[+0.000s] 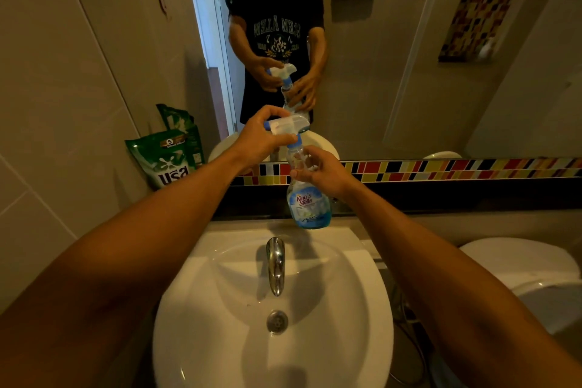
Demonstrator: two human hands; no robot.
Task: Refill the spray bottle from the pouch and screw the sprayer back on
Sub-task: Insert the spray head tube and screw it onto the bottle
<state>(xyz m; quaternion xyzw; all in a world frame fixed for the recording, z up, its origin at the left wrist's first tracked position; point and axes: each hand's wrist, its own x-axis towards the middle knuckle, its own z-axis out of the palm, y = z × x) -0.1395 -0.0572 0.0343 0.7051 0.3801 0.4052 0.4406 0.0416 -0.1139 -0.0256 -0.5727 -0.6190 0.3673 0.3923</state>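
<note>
A clear spray bottle (308,205) with a blue and white label and a little blue liquid at its bottom is held upright above the back of the sink. My right hand (324,171) grips its neck and shoulder. My left hand (263,135) is closed around the white sprayer head (291,123), which sits on top of the bottle at the blue collar. A green refill pouch (167,158) leans against the left wall on the counter, apart from both hands.
A white sink (356,309) with a chrome tap (276,264) lies directly below the bottle. A mirror behind reflects the person. A white toilet (532,268) stands at the right. A coloured tile strip runs along the wall under the mirror.
</note>
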